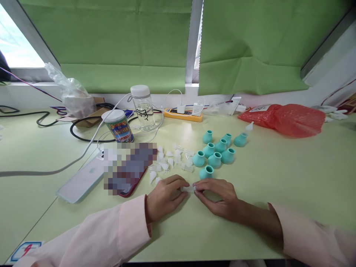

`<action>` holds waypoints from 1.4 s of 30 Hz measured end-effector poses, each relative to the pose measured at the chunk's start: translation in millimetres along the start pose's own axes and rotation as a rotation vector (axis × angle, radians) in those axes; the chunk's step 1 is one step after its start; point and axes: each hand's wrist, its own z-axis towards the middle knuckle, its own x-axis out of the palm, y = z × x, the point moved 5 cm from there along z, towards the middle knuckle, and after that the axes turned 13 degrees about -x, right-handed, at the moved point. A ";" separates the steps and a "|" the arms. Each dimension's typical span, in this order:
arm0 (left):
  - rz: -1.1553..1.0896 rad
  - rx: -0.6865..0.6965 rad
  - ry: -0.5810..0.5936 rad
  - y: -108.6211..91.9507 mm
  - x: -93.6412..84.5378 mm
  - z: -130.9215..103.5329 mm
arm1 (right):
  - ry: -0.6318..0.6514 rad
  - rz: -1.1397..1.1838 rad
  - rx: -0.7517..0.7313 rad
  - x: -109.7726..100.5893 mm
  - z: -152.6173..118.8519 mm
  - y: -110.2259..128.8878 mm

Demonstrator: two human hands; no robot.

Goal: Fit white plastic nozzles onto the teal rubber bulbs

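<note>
Between my two hands, just above the pale green table, is a small translucent plastic tube (189, 189). My left hand (167, 194) pinches its left end with thumb and fingers. At its other end, the fingertips of my right hand (218, 196) are closed in a pinch. Whether it is one piece or two joined pieces I cannot tell. Right beyond my hands stand several teal rubber bulbs (215, 160) with open necks. One teal bulb (240, 139) has a clear pointed nozzle (249, 128) in it. Loose white and clear plastic tips (170, 162) lie scattered to their left.
Left of the tips lie a phone with a blurred screen (133, 167) and a pale phone (83, 180). A printed can (119, 128), a water bottle (144, 109), cables and an orange power strip (183, 115) stand farther back. A red plastic bag (289, 119) lies at the back right.
</note>
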 end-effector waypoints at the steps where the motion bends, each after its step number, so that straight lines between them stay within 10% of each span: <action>1: 0.011 -0.015 -0.036 0.7 -2.1 0.6 | -0.010 -0.021 -0.003 -1.5 0.2 0.7; 9: 0.321 0.037 0.049 0.3 3.2 3.5 | 0.185 0.042 -0.111 8.0 0.4 1.9; 42: 0.107 -0.079 0.171 0.4 6.6 3.1 | 0.153 0.162 -0.145 13.1 4.8 4.7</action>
